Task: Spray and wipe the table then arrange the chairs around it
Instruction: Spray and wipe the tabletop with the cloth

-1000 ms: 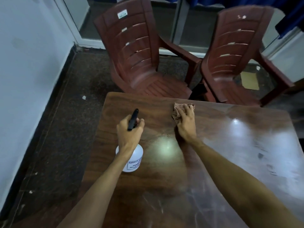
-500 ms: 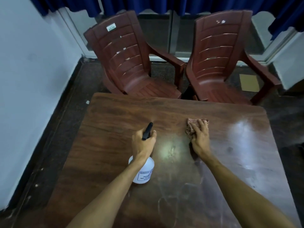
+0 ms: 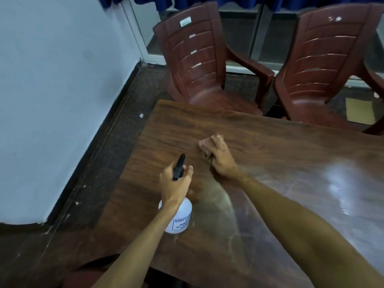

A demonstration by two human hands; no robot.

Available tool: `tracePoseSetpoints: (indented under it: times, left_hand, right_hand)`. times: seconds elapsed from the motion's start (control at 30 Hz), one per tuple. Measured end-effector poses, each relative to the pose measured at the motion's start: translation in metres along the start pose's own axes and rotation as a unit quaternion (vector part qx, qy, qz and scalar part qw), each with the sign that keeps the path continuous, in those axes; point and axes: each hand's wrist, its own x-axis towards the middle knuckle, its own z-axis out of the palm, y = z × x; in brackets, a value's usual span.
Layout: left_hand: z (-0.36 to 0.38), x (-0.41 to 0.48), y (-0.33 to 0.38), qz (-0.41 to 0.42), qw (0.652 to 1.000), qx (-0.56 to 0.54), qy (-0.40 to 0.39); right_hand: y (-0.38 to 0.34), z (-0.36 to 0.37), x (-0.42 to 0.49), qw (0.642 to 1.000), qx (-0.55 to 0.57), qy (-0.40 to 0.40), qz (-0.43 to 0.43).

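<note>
Dark wood-grain table [image 3: 280,154], and on it the cloth [image 3: 203,143] lies bunched under the right hand [image 3: 220,160], whose fingers bend over it and press it down toward the far left of the top. From there the dull, dry-looking wood runs farther out and leftward to the far edge (the shine is all on the right and near side), so I'd guess the next strokes go that way. The left hand [image 3: 175,185] wraps round the neck of the white bottle [image 3: 180,220], just near-left of the cloth, black nozzle aimed at the far edge. The left chair [image 3: 199,65] and right chair [image 3: 320,65] stand beyond that edge, not yet arranged.
</note>
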Motion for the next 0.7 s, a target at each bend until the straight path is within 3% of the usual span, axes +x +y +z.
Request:
tracePoseSetpoints:
  times: [0.07,0.1,0.2,0.27,0.4,0.5,0.57,0.63,0.7]
  left_hand:
    - [-0.021,0.009,-0.012,-0.001,1.0,-0.019,0.0]
    - [-0.03,0.012,-0.018,0.005,1.0,-0.022,0.002]
    - [-0.054,0.019,-0.033,0.007,1.0,-0.025,0.011]
    - [-0.063,0.021,-0.037,0.005,0.999,-0.031,0.011]
    - [-0.068,0.017,-0.041,0.027,0.999,-0.03,0.002]
    - [-0.061,0.008,-0.036,0.042,0.999,-0.02,-0.025]
    - [-0.049,-0.002,-0.025,0.06,0.997,-0.019,-0.049]
    - [-0.032,-0.01,-0.014,0.069,0.995,-0.024,-0.073]
    - [-0.01,-0.02,-0.002,0.084,0.991,-0.031,-0.097]
  right_hand:
    - [-0.013,0.004,0.035,0.995,0.005,0.031,0.096]
    - [-0.028,0.012,0.042,0.995,-0.008,0.024,0.099]
    - [-0.077,0.047,0.021,0.993,-0.019,-0.075,-0.086]
    - [-0.081,0.044,0.014,0.987,-0.03,-0.091,-0.129]
    - [-0.073,0.028,0.013,0.996,0.011,0.009,0.089]
    - [-0.077,0.046,-0.048,0.997,-0.009,-0.049,-0.053]
    - [-0.056,0.037,-0.088,0.997,-0.003,-0.057,-0.057]
    - [-0.027,0.007,-0.111,0.995,0.045,0.039,0.081]
    - [-0.001,-0.024,-0.137,0.967,0.084,0.105,0.215]
